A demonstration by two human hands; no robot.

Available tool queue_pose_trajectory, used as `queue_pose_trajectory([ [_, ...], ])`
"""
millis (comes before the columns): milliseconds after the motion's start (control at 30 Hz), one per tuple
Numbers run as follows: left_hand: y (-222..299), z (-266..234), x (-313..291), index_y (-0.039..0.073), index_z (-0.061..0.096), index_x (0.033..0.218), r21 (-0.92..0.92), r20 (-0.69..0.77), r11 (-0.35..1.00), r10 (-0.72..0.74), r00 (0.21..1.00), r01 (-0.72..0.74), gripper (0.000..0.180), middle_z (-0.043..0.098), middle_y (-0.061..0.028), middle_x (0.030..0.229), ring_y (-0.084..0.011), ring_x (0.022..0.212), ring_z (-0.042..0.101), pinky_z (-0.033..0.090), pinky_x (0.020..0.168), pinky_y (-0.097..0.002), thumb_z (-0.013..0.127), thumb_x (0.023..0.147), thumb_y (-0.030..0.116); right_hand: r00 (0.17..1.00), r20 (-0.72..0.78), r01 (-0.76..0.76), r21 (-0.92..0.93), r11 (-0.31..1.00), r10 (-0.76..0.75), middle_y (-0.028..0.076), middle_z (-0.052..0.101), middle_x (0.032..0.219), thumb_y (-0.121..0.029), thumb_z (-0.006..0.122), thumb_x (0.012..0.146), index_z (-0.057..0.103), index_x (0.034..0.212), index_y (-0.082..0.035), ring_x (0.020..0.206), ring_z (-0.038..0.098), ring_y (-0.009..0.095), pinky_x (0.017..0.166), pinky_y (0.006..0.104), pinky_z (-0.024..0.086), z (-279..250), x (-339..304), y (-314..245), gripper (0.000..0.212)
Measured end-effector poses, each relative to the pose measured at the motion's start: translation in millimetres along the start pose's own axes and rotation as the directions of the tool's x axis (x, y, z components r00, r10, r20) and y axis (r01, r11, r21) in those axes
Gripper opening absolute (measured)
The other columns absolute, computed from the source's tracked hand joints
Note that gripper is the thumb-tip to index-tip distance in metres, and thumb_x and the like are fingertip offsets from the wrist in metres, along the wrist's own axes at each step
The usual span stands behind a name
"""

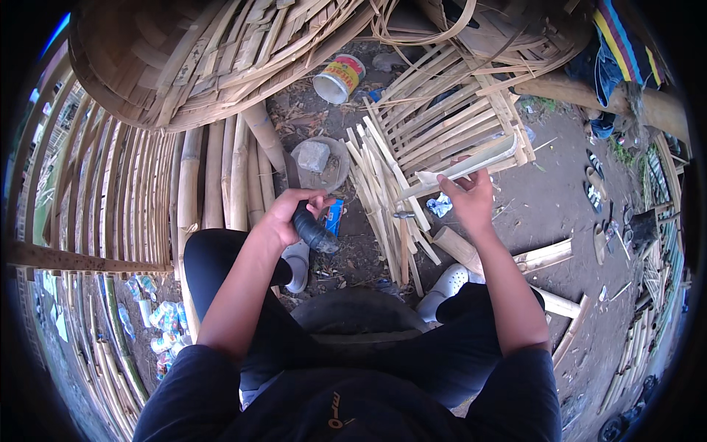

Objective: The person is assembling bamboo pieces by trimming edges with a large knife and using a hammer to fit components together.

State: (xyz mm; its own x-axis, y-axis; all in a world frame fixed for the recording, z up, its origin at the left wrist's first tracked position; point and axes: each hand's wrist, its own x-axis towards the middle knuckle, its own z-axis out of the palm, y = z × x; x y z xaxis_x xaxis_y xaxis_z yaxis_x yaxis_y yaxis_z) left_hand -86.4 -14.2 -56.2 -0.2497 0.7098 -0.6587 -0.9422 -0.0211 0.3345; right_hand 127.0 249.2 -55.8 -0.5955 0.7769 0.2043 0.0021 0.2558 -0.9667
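My left hand [286, 215] is closed round a knife by its thick, black-wrapped handle [315, 232]. A dark, narrow part like its blade points away from me beyond the fingers. My right hand [471, 197] pinches a split bamboo piece [482, 158], pale on its inner face, which slants up to the right. Below that piece a loose pile of thin bamboo strips [379, 199] lies on the ground. A slatted bamboo frame [434, 110] stands just past it. Close to my left hand is a small blue box [334, 215].
A grey stone [314, 157] rests on a round, pale lid or dish. Beyond it a yellow and red bucket [340, 78] lies tipped over. Large woven bamboo baskets [184, 66] hang over the far side. Bamboo poles [213, 173] line the left; sandals [593, 184] lie at right.
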Motion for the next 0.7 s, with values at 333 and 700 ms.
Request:
queue_pose_trajectory([
  [333,-15,-13,7,0.002,0.052,0.111,0.132,-0.175,0.949,0.308,0.935,-0.288,0.023,0.055,-0.0072,0.093,-0.0113,0.072,0.054,0.048,0.054,-0.0210,0.054,0.088,0.002,0.926,0.358,-0.214,0.234,0.948,0.121,0.014,0.062,0.112,0.007,0.070,0.078,0.047,0.122,0.000,0.105,0.060,0.021,0.086,0.0330,0.055,4,-13,-24,0.051],
  [700,-37,10,-6,-0.001,0.059,0.115,0.486,0.037,0.874,-0.007,0.999,-0.012,0.042,0.062,-0.0062,0.120,-0.0042,0.061,0.041,0.040,0.052,-0.0180,0.068,0.088,0.029,0.741,0.671,-0.098,0.079,0.992,0.020,0.009,0.059,0.124,0.003,0.072,0.077,0.046,0.130,-0.004,0.112,0.057,0.018,0.097,0.0351,0.046,0,-26,-49,0.059],
])
